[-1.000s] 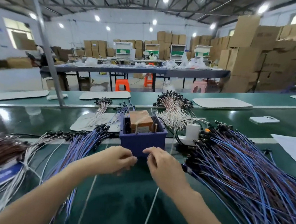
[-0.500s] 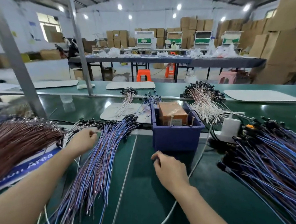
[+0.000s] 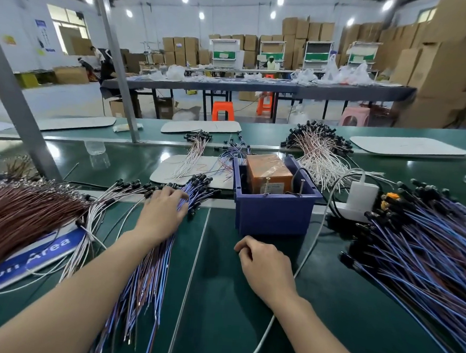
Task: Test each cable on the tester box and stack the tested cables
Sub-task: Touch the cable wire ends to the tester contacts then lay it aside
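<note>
While the left hand [image 3: 163, 215] lies flat, fingers spread and fairly straight, it rests on the far end of a stack of thin blue-violet cables with small black plugs [image 3: 148, 267]. This stack fans out on the dark green desk [image 3: 216, 313], left of centre, with its plug ends pointing far and its bare ends pointing near. The right hand [image 3: 264, 264] sits on the desk with its fingers curled under; whether they pinch anything cannot be told. It lies just near of a dark blue plastic bin [image 3: 273, 217], apart from its wall. Inside the bin stands an orange-brown tester box wrapped in clear tape [image 3: 267, 176], with two metal pins upright at its near side. A large loose pile of blue cables with black plugs [image 3: 427, 259] covers the right side of the desk. Between that pile and the bin a white power adapter [image 3: 361, 196] stands, and its white cord [image 3: 303, 258] runs near past the right hand. A thick bundle of reddish-brown wires [image 3: 16, 216] lies at the far left.
</note>
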Motion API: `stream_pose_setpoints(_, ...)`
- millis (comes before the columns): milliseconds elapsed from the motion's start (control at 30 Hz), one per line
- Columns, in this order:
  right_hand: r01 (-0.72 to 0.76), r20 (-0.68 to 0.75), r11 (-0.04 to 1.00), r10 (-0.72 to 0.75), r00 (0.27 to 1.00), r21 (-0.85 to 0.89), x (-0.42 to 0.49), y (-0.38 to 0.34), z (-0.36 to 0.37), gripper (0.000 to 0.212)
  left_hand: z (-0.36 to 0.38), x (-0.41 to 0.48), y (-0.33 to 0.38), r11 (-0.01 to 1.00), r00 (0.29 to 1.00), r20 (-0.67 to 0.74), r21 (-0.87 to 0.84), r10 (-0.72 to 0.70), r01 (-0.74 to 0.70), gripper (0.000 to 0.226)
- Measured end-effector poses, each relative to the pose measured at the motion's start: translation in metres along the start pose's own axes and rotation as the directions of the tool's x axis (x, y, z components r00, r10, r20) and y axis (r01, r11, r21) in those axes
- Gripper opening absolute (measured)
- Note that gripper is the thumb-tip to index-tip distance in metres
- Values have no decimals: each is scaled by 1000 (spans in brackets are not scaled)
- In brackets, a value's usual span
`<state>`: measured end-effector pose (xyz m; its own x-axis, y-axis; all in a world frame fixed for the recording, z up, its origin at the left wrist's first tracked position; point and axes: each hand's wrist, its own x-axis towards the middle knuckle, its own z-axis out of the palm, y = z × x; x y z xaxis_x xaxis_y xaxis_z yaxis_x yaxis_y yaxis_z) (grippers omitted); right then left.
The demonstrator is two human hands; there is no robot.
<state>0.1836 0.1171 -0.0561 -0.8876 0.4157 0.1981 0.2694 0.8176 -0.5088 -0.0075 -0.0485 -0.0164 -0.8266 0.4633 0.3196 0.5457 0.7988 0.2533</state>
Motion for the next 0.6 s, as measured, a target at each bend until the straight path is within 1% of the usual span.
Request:
stream_pose_setpoints(67, 1, 2, 1000, -1, 1000, 6, 0, 0, 0, 23, 5, -1, 10, 983, 1000, 20, 183, 9, -13, 36)
stream_pose_setpoints(133, 4, 1, 1000, -4, 1000, 11, 0, 1, 0, 23, 9, -2, 15, 939, 998, 36, 343, -52, 37, 36)
stream_pose_setpoints(200, 6, -1, 1000, -6, 1000, 19, 0, 2, -1, 23, 13, -3, 15, 922, 994, 29, 377, -109, 90, 33)
stream_pose_setpoints(233, 7, -1, 1000, -7, 1000, 24, 0, 2, -1, 23, 14, -4, 15, 931, 991, 23, 345, -131, 115, 31)
stream_pose_setpoints(267, 7, -2, 1000, -7, 1000, 27, 0, 2, -1, 23, 15, -3, 15, 950, 987, 10, 275, -158, 150, 30)
stream_pose_setpoints(333, 10, -10, 999, -10, 1000, 31, 0, 3, -1, 23, 14, -3, 16, 968, 969, -32, 55, -244, 245, 27)
stream_pose_setpoints(400, 12, -21, 999, -11, 1000, 45, 1, 3, -1, 22, 9, -3, 19, 935, 939, -75, -150, -335, 322, 26)
stream_pose_setpoints(433, 10, -25, 999, -8, 1000, 53, 0, 3, -1, 22, 6, -4, 20, 918, 929, -88, -216, -358, 333, 24)
stream_pose_setpoints(500, -3, -35, 997, 5, 999, 71, 0, 2, -1, 21, -1, -7, 22, 886, 920, -113, -334, -375, 320, 17)
stream_pose_setpoints(533, -13, -43, 996, 17, 999, 90, 0, 1, -1, 21, -7, -9, 24, 855, 914, -137, -429, -381, 292, 15)
stream_pose_setpoints(600, -37, -62, 986, 48, 997, 165, -1, 2, -2, 21, -23, -14, 32, 752, 901, -214, -639, -378, 164, 15)
